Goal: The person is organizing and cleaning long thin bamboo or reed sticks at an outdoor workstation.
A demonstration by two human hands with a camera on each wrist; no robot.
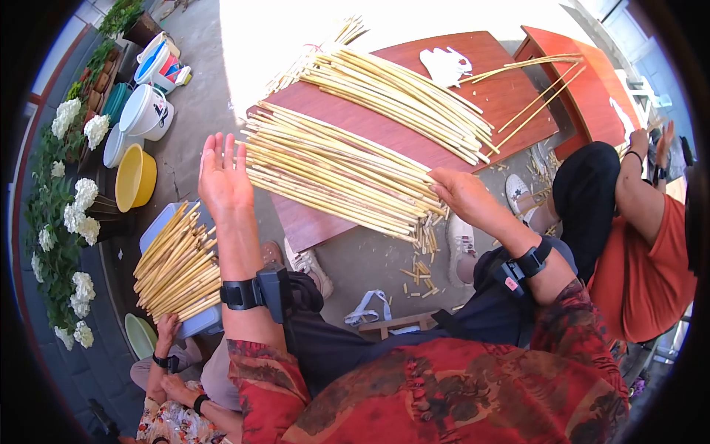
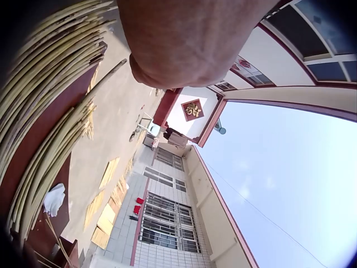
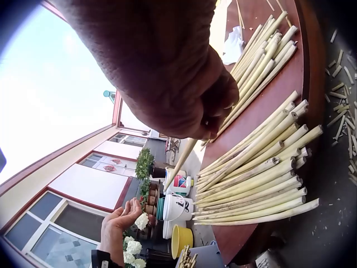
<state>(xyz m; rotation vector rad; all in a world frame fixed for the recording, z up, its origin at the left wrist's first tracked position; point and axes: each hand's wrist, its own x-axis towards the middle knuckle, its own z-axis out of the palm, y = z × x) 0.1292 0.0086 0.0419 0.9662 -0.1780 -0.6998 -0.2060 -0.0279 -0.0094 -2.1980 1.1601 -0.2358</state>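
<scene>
My right hand [image 1: 473,198] grips a long pale yellow stalk [image 3: 181,163] near its end, fingers curled round it in the right wrist view. The stalk runs leftward above a heap of similar stalks [image 1: 336,174] laid side by side on a reddish-brown low table [image 1: 307,226]. At the heap's left end my left hand [image 1: 226,181] is raised palm up with fingers extended, holding nothing. In the left wrist view one stalk's tip [image 2: 114,70] points up beside that wrist. A second heap of stalks [image 1: 399,100] lies farther back on the table.
Short cut pieces [image 1: 421,274] litter the ground before the table. A blue bin [image 1: 203,322] of stalks stands at left, near another person's hand [image 1: 168,325]. Buckets [image 1: 148,111] and a yellow basin [image 1: 135,177] line the left side. Another person [image 1: 643,259] sits at right.
</scene>
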